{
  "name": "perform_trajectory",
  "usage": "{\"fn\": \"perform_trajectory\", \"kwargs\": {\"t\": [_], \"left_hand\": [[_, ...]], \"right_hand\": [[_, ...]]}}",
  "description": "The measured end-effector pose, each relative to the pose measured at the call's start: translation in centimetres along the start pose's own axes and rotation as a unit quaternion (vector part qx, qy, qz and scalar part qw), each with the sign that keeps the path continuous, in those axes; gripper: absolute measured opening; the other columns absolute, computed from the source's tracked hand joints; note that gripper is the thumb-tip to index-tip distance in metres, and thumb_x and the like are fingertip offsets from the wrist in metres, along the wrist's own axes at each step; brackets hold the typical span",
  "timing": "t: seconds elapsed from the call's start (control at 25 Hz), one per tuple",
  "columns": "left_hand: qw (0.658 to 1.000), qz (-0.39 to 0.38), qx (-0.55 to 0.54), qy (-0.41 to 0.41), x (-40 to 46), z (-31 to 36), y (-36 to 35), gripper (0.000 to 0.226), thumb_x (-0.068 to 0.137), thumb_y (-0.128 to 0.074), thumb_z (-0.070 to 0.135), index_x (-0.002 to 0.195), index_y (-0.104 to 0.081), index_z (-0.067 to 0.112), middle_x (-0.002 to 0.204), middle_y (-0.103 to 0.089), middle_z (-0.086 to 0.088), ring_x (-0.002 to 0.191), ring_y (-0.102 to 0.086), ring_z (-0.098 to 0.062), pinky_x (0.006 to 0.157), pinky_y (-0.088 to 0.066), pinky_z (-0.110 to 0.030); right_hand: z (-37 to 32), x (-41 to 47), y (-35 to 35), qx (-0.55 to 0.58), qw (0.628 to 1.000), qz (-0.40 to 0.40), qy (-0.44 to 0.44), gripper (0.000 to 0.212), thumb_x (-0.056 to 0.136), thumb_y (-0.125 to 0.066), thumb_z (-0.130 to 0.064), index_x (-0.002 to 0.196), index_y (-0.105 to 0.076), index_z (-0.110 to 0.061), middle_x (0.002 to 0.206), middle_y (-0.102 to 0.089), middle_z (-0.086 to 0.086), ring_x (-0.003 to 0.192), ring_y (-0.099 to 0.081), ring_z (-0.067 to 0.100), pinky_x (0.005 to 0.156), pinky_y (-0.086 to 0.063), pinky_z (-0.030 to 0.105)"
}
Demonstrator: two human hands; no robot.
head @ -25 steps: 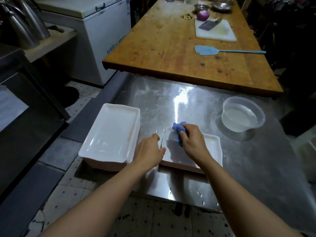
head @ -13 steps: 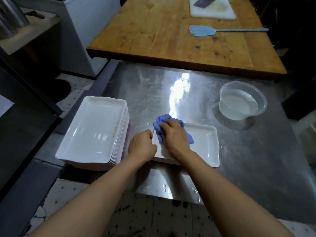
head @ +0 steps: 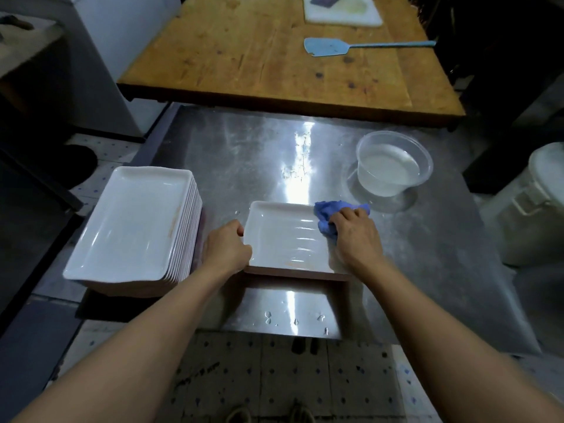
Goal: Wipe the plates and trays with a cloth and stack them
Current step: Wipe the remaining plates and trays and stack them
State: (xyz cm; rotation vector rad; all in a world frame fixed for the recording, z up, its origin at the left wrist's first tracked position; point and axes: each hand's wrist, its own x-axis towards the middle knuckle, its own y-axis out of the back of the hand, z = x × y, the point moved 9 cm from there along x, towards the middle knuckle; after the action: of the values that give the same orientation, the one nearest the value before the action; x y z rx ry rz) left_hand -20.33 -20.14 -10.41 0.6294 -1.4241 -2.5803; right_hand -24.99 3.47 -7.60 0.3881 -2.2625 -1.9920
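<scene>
The white tray (head: 283, 236) lies at the frame's centre on the steel worktop (head: 244, 154). Your right hand (head: 355, 236) grips the blue cloth (head: 328, 215) at its right edge; your left hand (head: 227, 248) curls round its left rim. A tray stack (head: 134, 224) sits left, a water bowl (head: 393, 163) upper right.

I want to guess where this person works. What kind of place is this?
Probably a restaurant or canteen kitchen. There is a steel worktop, a tall stack of matching white trays, and a wooden table with a cutting board and spatula.
</scene>
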Motion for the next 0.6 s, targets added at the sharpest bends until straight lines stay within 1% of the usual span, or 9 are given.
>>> {"fn": "perform_trajectory", "kwargs": {"t": [0.08,0.16,0.24,0.32,0.36,0.4,0.48,0.52,0.6], "left_hand": [[1.0,0.008,-0.017,0.005,-0.2,0.0,0.2,0.016,0.074,-0.061,0.009,0.087,-0.057,0.017,0.094,-0.064,-0.008,0.09,-0.058,-0.029,0.068,-0.042,-0.027],[1.0,0.015,-0.023,0.003,-0.4,0.1,0.3,0.017,0.073,-0.06,0.008,0.088,-0.059,0.015,0.094,-0.065,-0.008,0.09,-0.058,-0.03,0.067,-0.04,-0.027],[1.0,0.015,-0.026,-0.001,-0.6,0.2,0.3,0.016,0.072,-0.06,0.007,0.086,-0.058,0.015,0.093,-0.064,-0.007,0.091,-0.057,-0.029,0.067,-0.037,-0.026],[0.999,0.014,-0.035,-0.001,-0.6,0.1,0.4,0.016,0.073,-0.061,0.009,0.084,-0.057,0.018,0.092,-0.062,-0.004,0.089,-0.056,-0.026,0.067,-0.036,-0.024],[0.999,0.013,-0.044,-0.001,-0.5,0.0,0.5,0.016,0.073,-0.062,0.01,0.085,-0.058,0.018,0.089,-0.06,-0.001,0.085,-0.056,-0.023,0.066,-0.036,-0.023],[0.998,0.01,-0.058,0.0,-0.5,-0.2,0.5,0.016,0.073,-0.063,0.011,0.088,-0.061,0.018,0.085,-0.059,0.001,0.078,-0.056,-0.018,0.064,-0.038,-0.021],[0.993,-0.012,-0.117,0.01,-0.3,-0.9,0.0,0.02,0.074,-0.065,0.01,0.093,-0.065,0.017,0.071,-0.06,0.004,0.055,-0.059,-0.01,0.049,-0.041,-0.013],[0.988,-0.03,-0.15,0.019,-0.4,-1.1,-0.4,0.021,0.076,-0.064,0.009,0.096,-0.066,0.016,0.066,-0.061,0.003,0.045,-0.06,-0.009,0.043,-0.042,-0.013],[0.978,-0.062,-0.194,0.035,-0.5,-1.5,-0.9,0.028,0.079,-0.061,0.006,0.105,-0.065,0.014,0.064,-0.062,-0.002,0.038,-0.06,-0.01,0.041,-0.044,-0.016]], "right_hand": [[0.0,-1.7,-0.3,0.009,1.0,-0.017,0.004,0.024,0.089,-0.045,-0.007,0.11,-0.057,-0.008,0.119,-0.053,0.008,0.112,-0.041,0.025,0.08,-0.034,0.031],[-0.1,-3.8,-0.7,0.031,0.999,-0.027,0.005,0.018,0.087,-0.048,-0.004,0.1,-0.06,-0.007,0.111,-0.055,0.007,0.107,-0.043,0.024,0.074,-0.035,0.03],[-0.7,-5.5,-1.0,0.069,0.997,-0.033,0.005,0.012,0.086,-0.048,-0.001,0.086,-0.059,-0.008,0.099,-0.056,0.006,0.098,-0.045,0.023,0.07,-0.038,0.032],[-1.9,-6.1,-1.0,0.127,0.991,-0.038,0.01,0.022,0.085,-0.048,0.002,0.068,-0.05,-0.012,0.087,-0.051,0.005,0.087,-0.045,0.022,0.068,-0.037,0.031],[-2.7,-6.1,-1.0,0.153,0.987,-0.038,0.015,0.023,0.084,-0.047,0.004,0.067,-0.052,-0.011,0.087,-0.051,0.004,0.086,-0.045,0.022,0.069,-0.036,0.03],[-3.8,-5.9,-1.0,0.172,0.984,-0.03,0.027,0.021,0.083,-0.046,0.005,0.075,-0.06,-0.008,0.092,-0.054,0.005,0.088,-0.047,0.022,0.072,-0.037,0.032],[-6.8,-5.4,-1.3,0.197,0.978,-0.015,0.062,0.025,0.084,-0.046,0.005,0.095,-0.067,-0.002,0.101,-0.057,0.009,0.096,-0.049,0.025,0.08,-0.037,0.033],[-8.4,-5.1,-1.7,0.204,0.975,-0.012,0.082,0.027,0.084,-0.047,0.005,0.1,-0.068,-0.001,0.104,-0.058,0.012,0.098,-0.049,0.027,0.085,-0.037,0.035],[-11.4,-4.0,-2.5,0.214,0.97,-0.025,0.115,0.032,0.083,-0.047,0.004,0.105,-0.068,-0.003,0.108,-0.058,0.013,0.102,-0.047,0.028,0.09,-0.037,0.036]]}}
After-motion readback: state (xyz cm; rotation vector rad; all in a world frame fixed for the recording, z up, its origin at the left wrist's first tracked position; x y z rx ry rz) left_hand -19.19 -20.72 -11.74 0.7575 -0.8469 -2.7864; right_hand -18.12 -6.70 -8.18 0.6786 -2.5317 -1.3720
